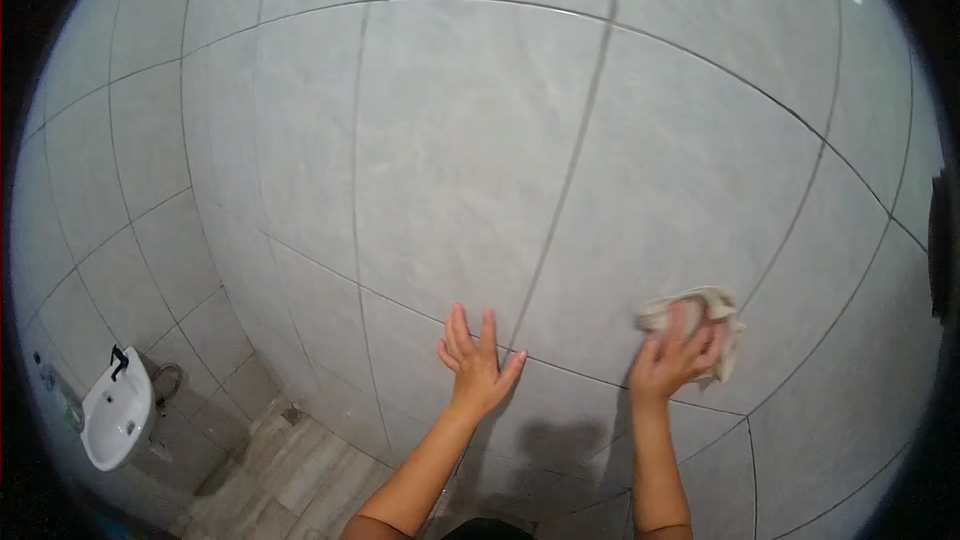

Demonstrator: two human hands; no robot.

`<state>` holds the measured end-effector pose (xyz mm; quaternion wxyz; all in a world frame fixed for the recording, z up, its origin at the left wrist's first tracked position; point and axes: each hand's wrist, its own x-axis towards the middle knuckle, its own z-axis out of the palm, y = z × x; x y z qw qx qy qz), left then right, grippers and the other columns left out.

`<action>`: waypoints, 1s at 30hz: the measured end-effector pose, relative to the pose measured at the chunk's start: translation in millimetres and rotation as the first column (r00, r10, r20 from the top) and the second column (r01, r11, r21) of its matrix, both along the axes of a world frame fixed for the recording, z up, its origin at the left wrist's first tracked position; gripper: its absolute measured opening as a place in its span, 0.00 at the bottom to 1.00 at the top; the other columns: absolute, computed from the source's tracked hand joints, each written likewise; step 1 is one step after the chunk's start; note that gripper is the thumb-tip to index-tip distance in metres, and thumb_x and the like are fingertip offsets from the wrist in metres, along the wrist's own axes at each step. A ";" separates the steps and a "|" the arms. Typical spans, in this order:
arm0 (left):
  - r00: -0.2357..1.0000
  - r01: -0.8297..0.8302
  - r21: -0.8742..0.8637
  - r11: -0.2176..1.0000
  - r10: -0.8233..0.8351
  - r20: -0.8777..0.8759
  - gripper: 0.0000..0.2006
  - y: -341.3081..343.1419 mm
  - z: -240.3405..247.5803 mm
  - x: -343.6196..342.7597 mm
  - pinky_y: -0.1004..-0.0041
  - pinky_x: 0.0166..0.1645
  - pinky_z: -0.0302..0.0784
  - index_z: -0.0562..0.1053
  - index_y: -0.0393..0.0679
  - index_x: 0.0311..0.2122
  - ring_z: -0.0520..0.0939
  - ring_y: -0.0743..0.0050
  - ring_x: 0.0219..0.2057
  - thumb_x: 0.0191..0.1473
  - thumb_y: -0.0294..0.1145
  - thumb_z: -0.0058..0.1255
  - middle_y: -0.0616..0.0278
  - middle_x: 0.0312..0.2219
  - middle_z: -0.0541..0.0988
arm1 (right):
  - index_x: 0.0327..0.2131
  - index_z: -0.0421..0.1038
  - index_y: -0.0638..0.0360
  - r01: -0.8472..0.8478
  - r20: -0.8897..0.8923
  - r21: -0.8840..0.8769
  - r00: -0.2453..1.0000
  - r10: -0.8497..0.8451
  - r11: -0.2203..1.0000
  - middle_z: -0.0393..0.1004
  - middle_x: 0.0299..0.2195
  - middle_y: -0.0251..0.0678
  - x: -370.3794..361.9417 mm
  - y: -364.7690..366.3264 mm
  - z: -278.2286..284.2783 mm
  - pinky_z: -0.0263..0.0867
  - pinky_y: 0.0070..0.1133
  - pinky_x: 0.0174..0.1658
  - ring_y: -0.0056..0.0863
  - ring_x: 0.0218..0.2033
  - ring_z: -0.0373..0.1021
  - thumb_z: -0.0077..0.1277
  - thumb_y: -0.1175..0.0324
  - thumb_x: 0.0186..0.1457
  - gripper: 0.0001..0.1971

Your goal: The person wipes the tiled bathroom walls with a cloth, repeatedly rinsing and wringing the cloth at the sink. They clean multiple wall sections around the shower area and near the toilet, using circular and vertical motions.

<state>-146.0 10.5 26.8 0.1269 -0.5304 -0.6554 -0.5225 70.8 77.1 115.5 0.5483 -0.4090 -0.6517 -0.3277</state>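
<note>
Pale grey tiles with dark joints cover the wall [460, 150] in front of me. My left hand [478, 365] rests on it with the fingers spread and holds nothing. Farther right, my right hand [675, 355] presses a crumpled off-white cloth [722, 305] against the tiles. The fingers lie bent over the cloth, which sticks out above and to the right of them. The palm side of that hand is hidden.
At the lower left a small white washbasin [120, 420] with a black tap [120, 362] is fixed to the side wall. Beneath it runs a floor [290, 465] of wood-look tiles. A dark object [938, 245] stands at the far right edge.
</note>
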 end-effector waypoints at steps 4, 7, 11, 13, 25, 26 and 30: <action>0.997 -0.065 0.005 0.998 0.066 -0.030 0.38 -4.8 7.4 -41.9 0.40 0.57 0.29 0.45 0.45 0.62 0.35 0.37 0.61 0.51 0.47 0.48 0.38 0.60 0.32 | 0.48 0.69 0.46 -0.265 0.524 -0.041 0.815 0.246 0.963 0.58 0.55 0.45 -67.1 -7.8 -17.0 0.43 0.38 0.57 0.45 0.56 0.49 0.48 0.68 0.46 0.22; 0.998 -0.058 0.068 0.996 0.058 0.013 0.34 -11.3 24.2 -95.9 0.38 0.57 0.30 0.49 0.50 0.62 0.36 0.37 0.61 0.53 0.47 0.46 0.41 0.61 0.34 | 0.47 0.70 0.47 -0.360 0.550 -0.124 0.751 0.366 0.925 0.64 0.51 0.45 -116.2 1.2 27.9 0.48 0.38 0.57 0.48 0.52 0.57 0.50 0.68 0.43 0.22; 0.999 -0.040 -0.010 0.999 0.039 -0.024 0.33 -24.6 54.8 -165.6 0.39 0.57 0.27 0.49 0.49 0.62 0.34 0.37 0.61 0.54 0.45 0.45 0.40 0.61 0.32 | 0.57 0.59 0.39 0.201 0.124 0.256 0.963 -0.238 0.946 0.57 0.57 0.45 -183.7 -8.8 199.7 0.37 0.45 0.61 0.46 0.61 0.47 0.40 0.64 0.55 0.24; 0.999 -0.034 0.012 0.999 0.035 -0.008 0.32 -27.3 57.7 -196.6 0.39 0.57 0.26 0.52 0.51 0.61 0.34 0.37 0.61 0.53 0.46 0.45 0.40 0.61 0.33 | 0.57 0.58 0.34 0.174 0.039 0.420 0.977 -0.210 0.890 0.57 0.57 0.41 -213.5 5.8 265.5 0.36 0.43 0.61 0.42 0.62 0.45 0.40 0.61 0.56 0.23; 0.990 0.094 0.062 0.994 -0.087 -0.111 0.28 -58.4 61.8 -298.2 0.46 0.58 0.34 0.59 0.52 0.58 0.42 0.39 0.59 0.53 0.45 0.46 0.40 0.60 0.41 | 0.44 0.69 0.38 -0.576 0.895 0.013 0.372 0.247 0.818 0.61 0.56 0.23 -506.7 -49.5 169.7 0.63 0.25 0.51 0.26 0.58 0.57 0.49 0.66 0.47 0.18; 0.991 0.095 0.057 0.994 -0.089 -0.096 0.28 -61.3 66.4 -308.7 0.46 0.58 0.34 0.59 0.52 0.58 0.42 0.39 0.59 0.53 0.44 0.46 0.40 0.60 0.41 | 0.44 0.69 0.38 -0.604 0.953 -0.034 0.222 0.209 0.796 0.62 0.55 0.22 -503.8 -51.0 170.3 0.66 0.25 0.49 0.25 0.57 0.59 0.49 0.66 0.46 0.18; 0.996 0.074 0.032 0.997 -0.072 -0.052 0.27 -85.2 72.5 -360.9 0.41 0.56 0.38 0.58 0.59 0.59 0.43 0.41 0.60 0.54 0.44 0.45 0.46 0.61 0.41 | 0.48 0.67 0.42 -0.499 0.748 -0.038 0.561 0.356 0.866 0.62 0.55 0.33 -532.4 -56.4 233.2 0.59 0.29 0.54 0.32 0.57 0.58 0.51 0.68 0.44 0.23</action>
